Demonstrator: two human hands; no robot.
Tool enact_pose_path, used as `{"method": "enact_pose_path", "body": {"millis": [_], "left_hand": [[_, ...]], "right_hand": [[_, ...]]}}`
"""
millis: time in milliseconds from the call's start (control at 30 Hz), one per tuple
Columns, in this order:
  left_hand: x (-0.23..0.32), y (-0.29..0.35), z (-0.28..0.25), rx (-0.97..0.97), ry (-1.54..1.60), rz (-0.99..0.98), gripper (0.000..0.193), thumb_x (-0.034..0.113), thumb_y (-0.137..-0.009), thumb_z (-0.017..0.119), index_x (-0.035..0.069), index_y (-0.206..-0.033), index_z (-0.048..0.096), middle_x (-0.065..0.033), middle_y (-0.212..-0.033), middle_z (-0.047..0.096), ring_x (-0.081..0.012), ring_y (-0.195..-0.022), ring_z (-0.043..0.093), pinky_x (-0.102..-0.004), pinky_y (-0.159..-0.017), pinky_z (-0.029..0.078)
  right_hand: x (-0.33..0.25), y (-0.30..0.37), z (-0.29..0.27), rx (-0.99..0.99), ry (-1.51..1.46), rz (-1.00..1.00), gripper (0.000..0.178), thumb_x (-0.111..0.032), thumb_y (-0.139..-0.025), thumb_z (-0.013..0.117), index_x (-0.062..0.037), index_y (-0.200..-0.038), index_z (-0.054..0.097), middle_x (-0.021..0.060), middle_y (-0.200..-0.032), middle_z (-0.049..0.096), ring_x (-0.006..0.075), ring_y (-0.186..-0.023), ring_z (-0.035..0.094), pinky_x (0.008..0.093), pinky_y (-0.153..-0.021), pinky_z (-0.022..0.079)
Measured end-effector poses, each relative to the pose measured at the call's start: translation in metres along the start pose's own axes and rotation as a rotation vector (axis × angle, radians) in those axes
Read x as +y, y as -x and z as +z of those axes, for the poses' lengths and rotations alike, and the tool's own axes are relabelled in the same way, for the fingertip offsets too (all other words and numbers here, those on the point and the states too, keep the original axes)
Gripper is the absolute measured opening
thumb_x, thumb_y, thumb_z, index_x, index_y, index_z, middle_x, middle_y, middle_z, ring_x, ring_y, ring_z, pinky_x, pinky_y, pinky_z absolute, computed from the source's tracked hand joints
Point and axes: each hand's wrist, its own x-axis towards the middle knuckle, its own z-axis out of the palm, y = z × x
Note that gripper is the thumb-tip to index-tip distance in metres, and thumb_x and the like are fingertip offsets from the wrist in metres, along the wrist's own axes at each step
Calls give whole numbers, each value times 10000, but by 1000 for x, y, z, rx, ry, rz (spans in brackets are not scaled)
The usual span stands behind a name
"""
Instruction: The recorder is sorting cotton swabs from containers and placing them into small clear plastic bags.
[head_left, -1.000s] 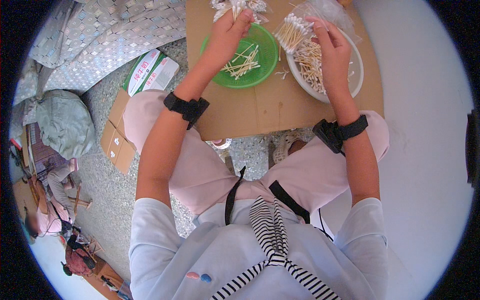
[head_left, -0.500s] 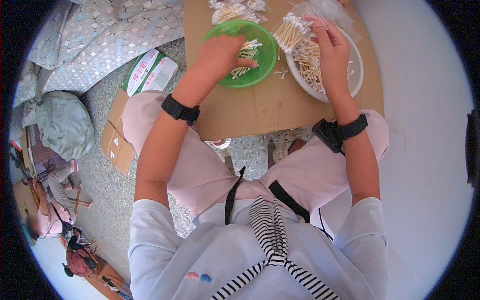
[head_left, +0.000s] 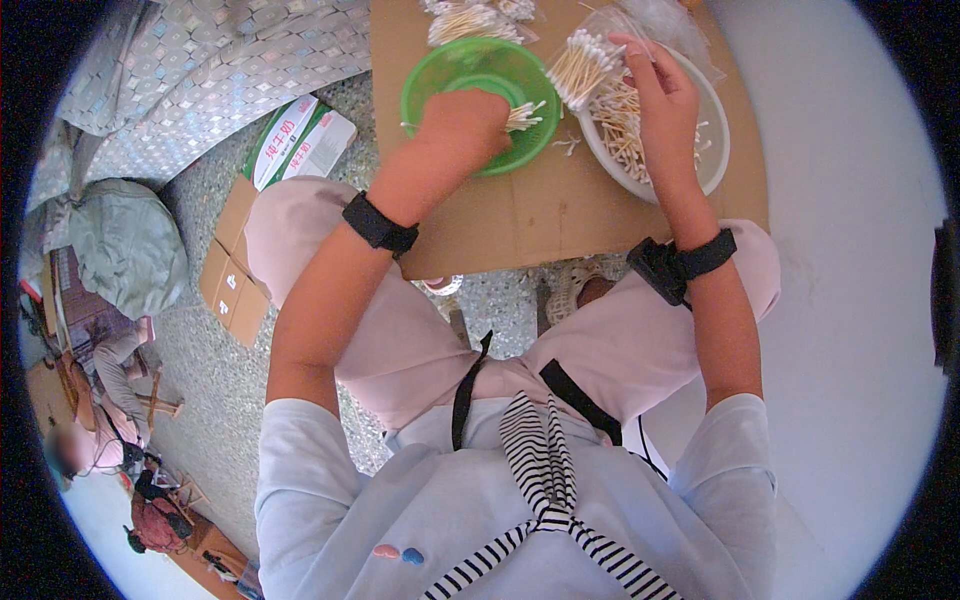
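Observation:
My left hand (head_left: 462, 128) is in the green bowl (head_left: 425, 75), its fingers closed round a small bunch of cotton swabs (head_left: 524, 117) whose white tips stick out to the right. Its fingertips are hidden beneath the hand. Over the white bowl (head_left: 716, 150), my right hand (head_left: 662, 85) pinches the edge of a clear plastic bag (head_left: 606, 28). A thick bundle of cotton swabs (head_left: 580, 70) fills that bag, tips facing up. More loose cotton swabs (head_left: 620, 130) lie in the white bowl below.
Filled bags of swabs (head_left: 470, 25) lie on the cardboard tabletop (head_left: 520, 225) behind the green bowl. Crumpled clear plastic (head_left: 672, 22) is at the far right. A green and white carton (head_left: 295, 145) stands on the floor at left. Other people (head_left: 105, 430) sit farther left.
My left hand has turned over and drawn nearer and to the right within the green bowl, closing on swabs there. The right hand and its bag have hardly moved.

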Motion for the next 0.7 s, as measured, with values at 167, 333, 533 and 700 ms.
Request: {"method": "enact_pose_path", "body": {"millis": [167, 333, 533, 700], "left_hand": [[-2, -5, 6, 11, -5, -7, 289, 316, -738, 662, 40, -822, 682, -197, -781, 659, -348, -729, 659, -436, -636, 533], [-29, -17, 11, 101, 279, -15, 369, 353, -780, 626, 6, -905, 651, -224, -820, 651, -371, -757, 643, -439, -674, 515], [-36, -17, -18, 271, 645, -45, 409, 353, -819, 597, -32, -954, 622, -240, -854, 644, -375, -783, 631, -427, -720, 491], [-46, -18, -19, 264, 665, -71, 412, 347, -832, 596, -38, -977, 618, -233, -858, 650, -355, -787, 636, -414, -729, 492]], "right_hand": [[2, 1, 0, -3, 0, 10, 243, -216, -938, 549, -50, -1029, 701, 45, -963, 678, 112, -868, 585, 250, -816, 448], [4, 1, 3, 3, -13, 10, 238, -213, -937, 552, -50, -1022, 704, 47, -962, 678, 112, -870, 586, 249, -811, 449], [3, 0, 0, -12, 9, -2, 231, -207, -934, 556, -48, -1005, 707, 42, -946, 674, 106, -869, 583, 246, -798, 448], [0, 0, 1, -33, 22, -11, 222, -204, -931, 562, -54, -1004, 709, 42, -939, 673, 109, -876, 586, 248, -805, 448]]}}
